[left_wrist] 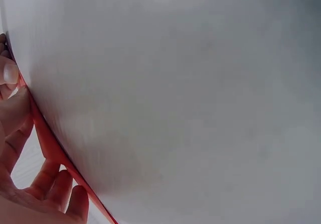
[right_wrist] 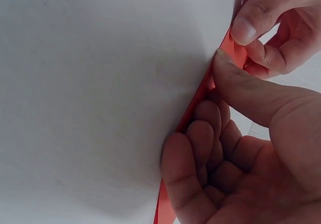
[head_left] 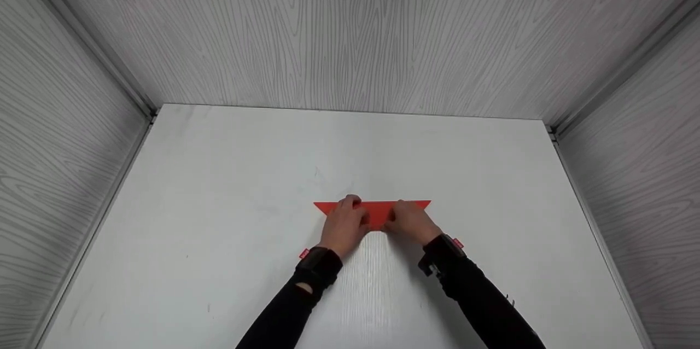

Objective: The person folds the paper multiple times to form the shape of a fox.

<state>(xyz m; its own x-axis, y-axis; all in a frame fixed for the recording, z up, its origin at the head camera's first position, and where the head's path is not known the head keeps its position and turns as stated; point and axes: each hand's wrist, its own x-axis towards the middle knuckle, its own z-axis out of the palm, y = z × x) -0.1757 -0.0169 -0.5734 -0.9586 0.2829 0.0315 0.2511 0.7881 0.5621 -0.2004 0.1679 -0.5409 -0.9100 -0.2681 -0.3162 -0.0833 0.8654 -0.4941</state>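
A folded sheet of red paper [head_left: 377, 214] lies on the white table, its long straight edge at the far side and a pointed corner sticking out at each end. My left hand [head_left: 344, 227] pinches its near edge left of the middle, fingers spread over the top. Close by on the right, my right hand [head_left: 413, 222] pinches the same edge, its fingers curled. In the left wrist view the red paper [left_wrist: 48, 142] appears edge-on between thumb and fingers. The right wrist view shows both thumbs side by side along the paper's fold [right_wrist: 228, 46].
The white tabletop [head_left: 229, 174] spreads around the paper on all sides. A grey wood-grain panel [head_left: 350, 32] stands behind it, with similar panels at the left [head_left: 60, 135] and right [head_left: 640, 174]. Black bands [head_left: 319, 267] sit on both wrists.
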